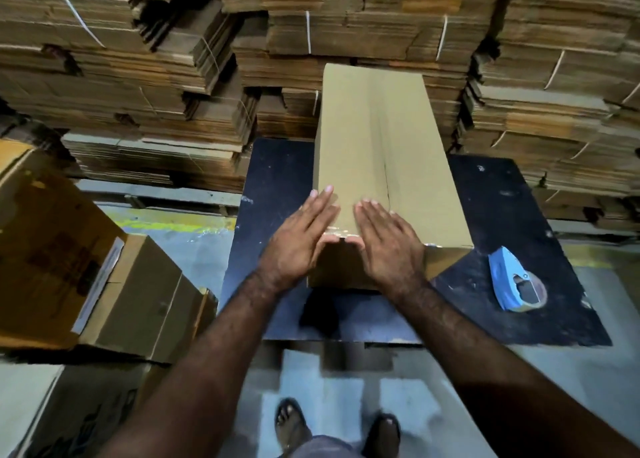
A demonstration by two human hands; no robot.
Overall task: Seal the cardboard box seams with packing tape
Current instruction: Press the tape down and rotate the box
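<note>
Sandalled feet [291, 423] at bottom centre, planted on pale floor. Left of centre, left hand [298, 239] flat, fingers straight and close together, pressed over the near top edge of the cardboard box [377, 146]. Just beside it, right hand [388, 241] likewise flat, fingers spread slightly, palm down on the same edge, thumbs nearly meeting over a glossy strip of packing tape [341, 230].

Likely trouble: uneven pressing leaving bubbles or a lifted tape end at the corner; a hard push sliding the long box along the dark board [277, 180]; centre seam [386, 177] gaping slightly, apparently not yet taped further up.

Box: plain brown, long and narrow, running from frame centre toward upper centre, flaps closed. Lower right, blue tape dispenser [512, 281] lying on the board, well apart from both hands.
</note>
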